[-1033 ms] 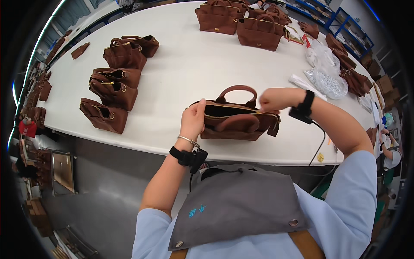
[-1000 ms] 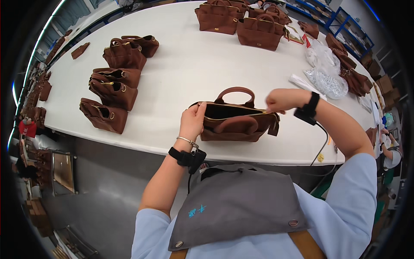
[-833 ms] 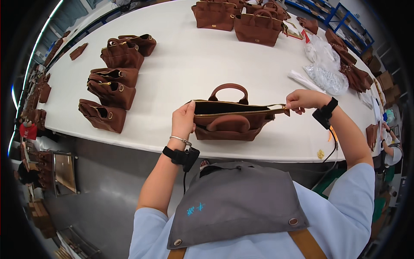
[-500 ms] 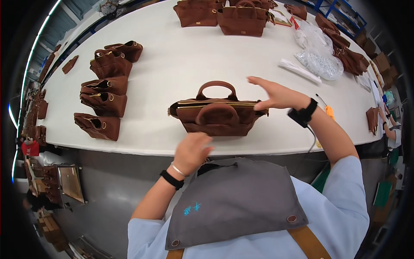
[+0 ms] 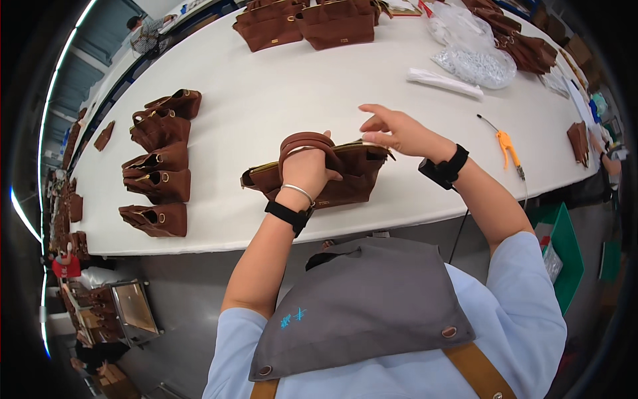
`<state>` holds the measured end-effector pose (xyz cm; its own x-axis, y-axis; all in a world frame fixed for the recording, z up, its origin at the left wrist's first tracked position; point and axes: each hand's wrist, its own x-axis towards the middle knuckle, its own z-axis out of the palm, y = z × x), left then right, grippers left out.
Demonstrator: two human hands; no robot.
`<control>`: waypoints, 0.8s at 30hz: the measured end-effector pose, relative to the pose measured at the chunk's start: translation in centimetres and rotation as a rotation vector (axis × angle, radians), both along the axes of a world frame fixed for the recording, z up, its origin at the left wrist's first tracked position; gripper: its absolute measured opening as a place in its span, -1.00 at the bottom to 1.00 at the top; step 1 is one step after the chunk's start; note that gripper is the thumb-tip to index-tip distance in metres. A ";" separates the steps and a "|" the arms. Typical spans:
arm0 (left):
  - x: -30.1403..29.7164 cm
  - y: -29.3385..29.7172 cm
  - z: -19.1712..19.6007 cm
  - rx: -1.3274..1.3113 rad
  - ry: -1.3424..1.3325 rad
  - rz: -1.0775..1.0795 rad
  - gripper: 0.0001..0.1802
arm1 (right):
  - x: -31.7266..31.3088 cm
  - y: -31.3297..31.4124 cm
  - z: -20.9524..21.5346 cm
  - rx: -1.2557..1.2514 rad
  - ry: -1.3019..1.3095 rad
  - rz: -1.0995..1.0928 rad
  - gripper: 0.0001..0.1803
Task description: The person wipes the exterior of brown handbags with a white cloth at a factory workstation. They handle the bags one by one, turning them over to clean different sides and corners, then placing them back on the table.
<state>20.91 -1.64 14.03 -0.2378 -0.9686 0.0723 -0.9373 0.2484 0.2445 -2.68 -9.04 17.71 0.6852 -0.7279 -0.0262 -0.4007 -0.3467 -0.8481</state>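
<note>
Left hand (image 5: pixel 304 170) grips a brown handbag (image 5: pixel 352 181) by its handles (image 5: pixel 307 141)

The bag sits near the close edge of the white worktop (image 5: pixel 266 86). The right hand (image 5: pixel 407 135), fingers parted, is at the bag's right end; whether its thumb touches is unclear. A row of handbags (image 5: pixel 170 187) stands at left, with two more (image 5: pixel 337 28) on the far side. To the right lie a clear plastic bag (image 5: pixel 475 65), a white roll (image 5: pixel 445 84) and an orange air blow gun (image 5: pixel 506 146).
</note>
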 end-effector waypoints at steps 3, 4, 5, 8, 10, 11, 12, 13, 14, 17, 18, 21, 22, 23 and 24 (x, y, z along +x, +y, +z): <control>-1.0 0.0 2.0 0.074 0.060 0.107 -0.61 | -3.6 0.2 -0.9 -0.112 -0.111 -0.201 -0.42; 0.2 0.6 2.4 -0.023 0.138 0.080 -0.61 | -4.5 1.0 0.0 -0.187 -0.125 -0.301 -0.55; 1.6 1.2 3.1 -0.125 0.212 0.060 -0.62 | -5.2 1.6 0.4 -0.235 -0.173 -0.367 -0.58; 4.8 2.3 5.9 0.067 0.823 0.246 -0.71 | -6.6 3.5 1.2 -0.379 -0.282 -0.586 -0.74; 8.2 3.3 4.6 -0.027 1.190 0.342 -0.75 | -4.7 5.3 3.4 -0.463 -0.343 -0.447 -0.75; 8.6 3.8 4.2 -0.010 1.433 0.197 -0.59 | -3.4 6.1 4.4 -0.507 -0.369 -0.380 -0.76; 8.9 4.3 3.5 -0.025 1.545 0.191 -0.47 | -2.1 6.7 5.2 -0.582 -0.419 -0.335 -0.76; 8.7 4.5 3.1 -0.036 1.661 0.178 -0.35 | -0.8 7.0 6.0 -0.657 -0.462 -0.294 -0.77; 7.6 4.6 3.5 -0.046 1.662 0.179 -0.18 | 0.1 7.2 6.9 -0.683 -0.496 -0.279 -0.76; 7.3 5.5 3.0 0.036 1.764 0.183 -0.25 | 1.8 8.3 9.1 -0.732 -0.553 -0.237 -0.75; 7.2 5.9 2.8 0.034 1.776 0.195 -0.25 | 1.9 8.7 9.8 -0.732 -0.550 -0.226 -0.74; 7.1 6.4 2.2 0.018 1.790 0.224 -0.27 | 2.5 9.1 9.9 -0.861 -0.524 -0.242 -0.71; 7.2 6.5 1.9 0.007 1.774 0.228 -0.27 | 2.6 9.1 9.8 -0.920 -0.499 -0.248 -0.72; 7.2 6.6 1.7 -0.004 1.757 0.232 -0.26 | 2.7 9.2 9.7 -0.980 -0.473 -0.253 -0.72; 7.1 6.8 1.7 0.004 1.763 0.233 -0.26 | 2.8 9.3 9.6 -1.015 -0.449 -0.262 -0.72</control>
<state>28.01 5.20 15.71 0.2412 -0.9684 0.0635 0.3995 0.1587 0.9029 0.10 0.29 27.35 0.3078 -0.3952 0.8655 -0.2936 -0.9047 -0.3087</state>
